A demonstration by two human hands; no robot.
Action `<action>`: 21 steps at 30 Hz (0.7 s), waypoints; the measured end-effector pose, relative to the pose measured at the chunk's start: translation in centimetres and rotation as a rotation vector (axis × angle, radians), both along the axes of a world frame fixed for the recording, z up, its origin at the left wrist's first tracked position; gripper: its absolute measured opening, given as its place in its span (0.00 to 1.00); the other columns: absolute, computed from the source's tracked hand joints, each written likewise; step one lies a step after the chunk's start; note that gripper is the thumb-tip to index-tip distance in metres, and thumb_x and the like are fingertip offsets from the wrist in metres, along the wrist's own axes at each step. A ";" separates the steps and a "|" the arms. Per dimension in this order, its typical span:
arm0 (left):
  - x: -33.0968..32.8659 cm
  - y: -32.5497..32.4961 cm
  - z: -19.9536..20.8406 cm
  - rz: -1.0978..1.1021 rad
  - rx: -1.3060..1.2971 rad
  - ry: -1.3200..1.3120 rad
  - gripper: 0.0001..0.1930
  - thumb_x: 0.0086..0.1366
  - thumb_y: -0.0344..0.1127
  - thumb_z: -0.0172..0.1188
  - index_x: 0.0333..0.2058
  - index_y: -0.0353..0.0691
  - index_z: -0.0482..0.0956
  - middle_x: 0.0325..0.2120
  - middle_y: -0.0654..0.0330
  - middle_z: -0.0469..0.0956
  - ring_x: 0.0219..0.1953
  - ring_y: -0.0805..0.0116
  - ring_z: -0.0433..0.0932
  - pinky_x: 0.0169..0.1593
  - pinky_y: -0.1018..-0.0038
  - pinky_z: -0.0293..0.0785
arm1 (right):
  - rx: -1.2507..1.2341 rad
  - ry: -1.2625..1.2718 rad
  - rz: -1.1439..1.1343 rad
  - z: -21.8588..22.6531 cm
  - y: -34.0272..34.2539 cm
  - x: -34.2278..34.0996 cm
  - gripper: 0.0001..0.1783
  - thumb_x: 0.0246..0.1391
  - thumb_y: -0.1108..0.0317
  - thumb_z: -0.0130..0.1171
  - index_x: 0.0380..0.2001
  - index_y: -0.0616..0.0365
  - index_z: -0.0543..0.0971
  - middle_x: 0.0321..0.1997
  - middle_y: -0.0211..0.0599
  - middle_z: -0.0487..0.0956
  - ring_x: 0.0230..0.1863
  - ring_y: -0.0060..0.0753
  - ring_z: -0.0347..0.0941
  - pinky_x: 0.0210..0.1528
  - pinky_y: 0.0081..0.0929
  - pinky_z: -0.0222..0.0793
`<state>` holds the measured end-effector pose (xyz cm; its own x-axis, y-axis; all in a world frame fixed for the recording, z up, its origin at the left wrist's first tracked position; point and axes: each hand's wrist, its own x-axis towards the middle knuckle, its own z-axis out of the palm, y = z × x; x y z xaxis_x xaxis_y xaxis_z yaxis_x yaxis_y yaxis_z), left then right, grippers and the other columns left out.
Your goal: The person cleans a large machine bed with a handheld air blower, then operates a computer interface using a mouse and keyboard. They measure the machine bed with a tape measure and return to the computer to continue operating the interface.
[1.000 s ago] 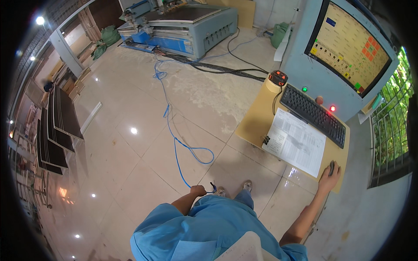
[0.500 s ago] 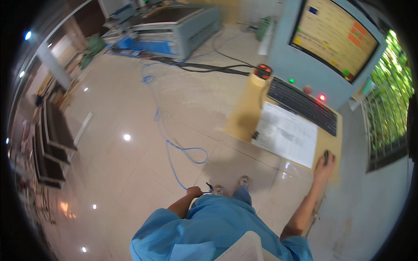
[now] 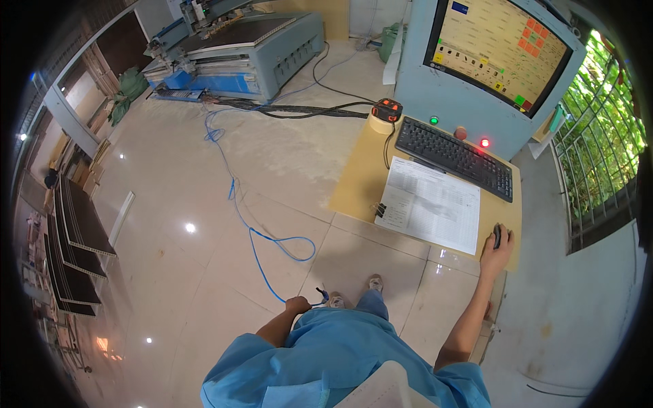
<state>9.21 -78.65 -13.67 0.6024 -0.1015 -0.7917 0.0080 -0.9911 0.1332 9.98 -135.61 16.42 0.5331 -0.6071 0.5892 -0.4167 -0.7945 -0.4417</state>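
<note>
the person's right hand (image 3: 496, 248) lay draped over a small dark computer mouse (image 3: 497, 236), fingers curved down on it, at the near right corner of the flat tan wooden desk shelf (image 3: 359, 183). the mouse sat just right of a white printed sheet of paper (image 3: 430, 212), and that sheet lay in front of a black keyboard (image 3: 454, 158). behind the keyboard rose a pale blue metal console (image 3: 418, 81) carrying a large screen (image 3: 500, 51) filled with yellowish panels and coloured buttons; a green lamp and a red lamp glowed on the console below the screen. an orange and black handheld pendant (image 3: 386, 109) rested at the far left corner of the shelf.

the left hand (image 3: 297, 304) hung low beside the body, closed around the end of a thin blue cable (image 3: 262, 253), which looped across the glossy pale tiled floor (image 3: 170, 272) and ran away toward a grey and blue flatbed machine (image 3: 238, 51) at the far side. dark flat panels (image 3: 75, 251) stood stacked along the left edge. two shoes (image 3: 354, 292) showed just beyond the blue shirt (image 3: 340, 360).
</note>
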 end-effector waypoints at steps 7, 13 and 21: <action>0.0 -0.1 0.2 0.032 0.003 0.021 0.22 0.57 0.51 0.57 0.44 0.45 0.85 0.48 0.54 0.82 0.52 0.54 0.80 0.54 0.60 0.76 | 0.004 -0.002 0.012 0.4 0.4 -0.1 0.21 0.60 0.65 0.57 0.57 0.51 0.76 0.64 0.59 0.67 0.63 0.61 0.65 0.63 0.47 0.63; 0.2 0.1 -0.5 0.004 -0.007 -0.002 0.25 0.57 0.57 0.58 0.44 0.47 0.85 0.49 0.56 0.82 0.53 0.56 0.80 0.53 0.58 0.76 | 0.009 -0.002 0.015 0.8 0.7 0.0 0.22 0.59 0.66 0.56 0.58 0.51 0.75 0.64 0.59 0.67 0.63 0.62 0.65 0.64 0.47 0.63; -0.3 0.6 -1.3 0.019 -0.003 0.002 0.23 0.57 0.55 0.57 0.43 0.46 0.86 0.48 0.55 0.82 0.52 0.55 0.80 0.52 0.57 0.77 | -0.059 0.024 0.024 -0.8 -0.9 -0.4 0.23 0.59 0.66 0.56 0.59 0.48 0.75 0.65 0.59 0.67 0.65 0.60 0.64 0.65 0.45 0.61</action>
<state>8.95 -78.10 -14.95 0.6027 -0.0929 -0.7925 0.0267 -0.9903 0.1364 9.55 -136.47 15.61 0.5614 -0.5585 0.6107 -0.4073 -0.8288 -0.3836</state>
